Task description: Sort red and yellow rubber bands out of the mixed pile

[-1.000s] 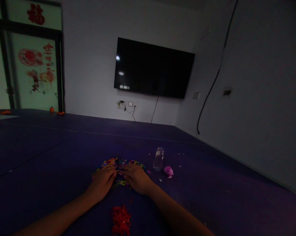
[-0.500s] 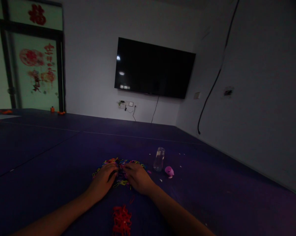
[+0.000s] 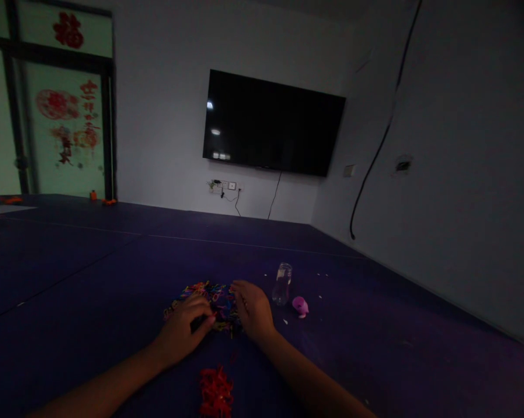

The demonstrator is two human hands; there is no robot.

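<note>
Bands [image 3: 216,393] in red are lying apart; a mixed heap [image 3: 222,297] is remaining, left hand [image 3: 184,326] and right hand [image 3: 254,312] curling at it, whether gripping I can't tell.

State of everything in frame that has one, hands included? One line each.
Multicoloured heap of small thin bands: loose, spread out, partly covered
Left hand: fingers curled over heap's left side; grip unclear
Right hand: at heap's right edge, fingers bent; grip unclear
Red heap of small bands: loose, separate
Clear cylindrical bottle: upright, uncapped
Pink plastic cap-like piece: off the bottle
Black flat-screen TV: mounted, screen dark
</note>
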